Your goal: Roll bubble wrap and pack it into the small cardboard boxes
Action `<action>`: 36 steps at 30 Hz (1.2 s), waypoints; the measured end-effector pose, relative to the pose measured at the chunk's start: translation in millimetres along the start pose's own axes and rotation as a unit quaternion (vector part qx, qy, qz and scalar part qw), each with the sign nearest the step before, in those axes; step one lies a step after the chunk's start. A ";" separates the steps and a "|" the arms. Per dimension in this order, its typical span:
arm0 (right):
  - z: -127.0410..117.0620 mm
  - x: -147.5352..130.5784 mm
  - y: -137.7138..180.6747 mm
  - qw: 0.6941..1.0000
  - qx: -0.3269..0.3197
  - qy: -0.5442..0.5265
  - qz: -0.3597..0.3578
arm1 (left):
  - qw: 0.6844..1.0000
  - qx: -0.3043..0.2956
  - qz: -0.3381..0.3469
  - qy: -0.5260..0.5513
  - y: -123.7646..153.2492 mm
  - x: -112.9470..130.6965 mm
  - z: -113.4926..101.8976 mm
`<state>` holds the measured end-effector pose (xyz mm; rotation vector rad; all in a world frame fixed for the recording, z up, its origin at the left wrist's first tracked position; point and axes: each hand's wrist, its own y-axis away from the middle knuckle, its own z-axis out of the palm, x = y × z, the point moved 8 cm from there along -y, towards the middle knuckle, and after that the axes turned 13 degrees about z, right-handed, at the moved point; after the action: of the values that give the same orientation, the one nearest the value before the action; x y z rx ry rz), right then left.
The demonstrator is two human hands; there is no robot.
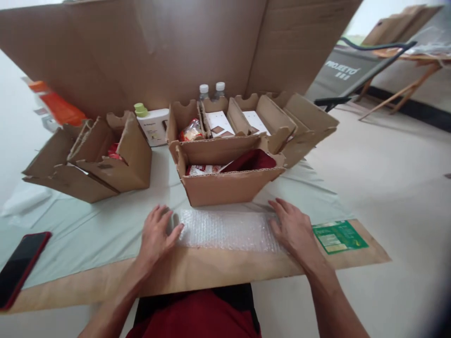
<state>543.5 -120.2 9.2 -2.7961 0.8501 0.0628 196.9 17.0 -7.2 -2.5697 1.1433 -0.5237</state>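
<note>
A flat sheet of clear bubble wrap (225,230) lies near the table's front edge. My left hand (158,234) rests at its left end, fingers apart, with the thumb at the wrap's edge. At the opposite end is my right hand (291,227), its fingers spread and the thumb over the wrap's right side. Neither hand grips anything. Just behind the wrap stands an open cardboard box (221,188) holding a dark red item (252,161) and a red and white packet (202,170).
More open cardboard boxes (136,159) stand left and behind, some holding white boxes (219,123). A white bottle with a green cap (155,126) and two clear bottles stand at the back. A phone (23,267) lies front left, a green packet (340,236) right. Tall cardboard (197,47) closes the back.
</note>
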 end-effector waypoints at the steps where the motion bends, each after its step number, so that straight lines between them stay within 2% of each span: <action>1: 5.4 3.6 -0.8 1.000 -0.008 0.009 -0.001 | 1.000 -0.003 0.002 0.005 -4.5 10.8 6.3; 5: 17.5 10.7 -3.4 1.000 -0.007 -0.007 -0.029 | 0.999 0.011 0.004 0.034 -16.9 45.5 19.2; 8: 7.8 17.0 1.5 0.998 0.018 -0.045 -0.040 | 0.994 0.071 0.008 0.080 -13.1 55.0 0.9; 10: -3.2 24.6 11.4 0.996 0.009 -0.086 -0.029 | 0.985 0.085 -0.002 0.151 -2.8 49.4 -18.1; 13: -7.9 18.4 40.1 0.977 -0.101 -0.189 -0.026 | 0.969 0.064 -0.072 0.226 16.5 17.3 -49.4; 15: -0.8 -9.1 68.1 0.942 -0.202 -0.266 -0.033 | 0.975 0.077 -0.096 0.184 19.2 -11.8 -74.9; 17: 9.7 -51.4 96.2 0.901 -0.272 -0.335 -0.036 | 0.989 0.106 -0.057 0.088 4.2 -33.0 -95.7; 18: 14.9 -74.6 108.1 0.884 -0.289 -0.366 -0.034 | 0.992 0.113 -0.029 0.041 -8.9 -39.7 -99.6; 19: 20.9 -97.4 118.7 0.868 -0.305 -0.390 -0.030 | 0.993 0.116 0.010 -0.001 -24.5 -42.7 -99.1; 21: 29.6 -136.0 133.8 0.854 -0.312 -0.415 -0.025 | 0.992 0.116 0.036 -0.018 -54.6 -50.6 -88.1; 24: 29.8 -167.9 141.6 0.865 -0.282 -0.414 -0.035 | 0.992 0.097 0.081 -0.011 -76.4 -45.5 -68.5; 25: 26.9 -173.1 141.9 0.868 -0.273 -0.412 -0.049 | 0.991 0.093 0.096 -0.005 -71.9 -40.2 -66.1; 27: 21.2 -178.3 142.4 0.864 -0.278 -0.413 -0.079 | 0.988 0.085 0.124 0.027 -44.3 -26.6 -69.2; 29: 20.0 -178.0 143.6 0.845 -0.318 -0.422 -0.081 | 0.984 0.052 0.147 0.089 0.8 -10.3 -77.3; 30: 21.9 -175.8 144.2 0.830 -0.348 -0.431 -0.062 | 0.980 0.011 0.151 0.127 25.9 -1.5 -78.8; 32: 28.5 -169.9 145.3 0.786 -0.405 -0.466 0.011 | 0.968 -0.077 0.152 0.184 73.9 19.0 -78.4; 33: 31.8 -167.6 145.8 0.758 -0.428 -0.489 0.052 | 0.965 -0.103 0.151 0.187 93.0 29.6 -77.9; 34: 34.7 -166.3 146.0 0.729 -0.444 -0.513 0.090 | 0.966 -0.111 0.148 0.183 106.8 39.1 -76.9; 36: 38.4 -166.4 144.8 0.684 -0.457 -0.551 0.144 | 0.974 -0.071 0.133 0.172 117.8 53.4 -74.3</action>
<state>325.6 -138.2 -39.2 -2.3460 0.9599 2.4884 120.9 -107.4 24.4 -2.4433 1.6660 -0.8710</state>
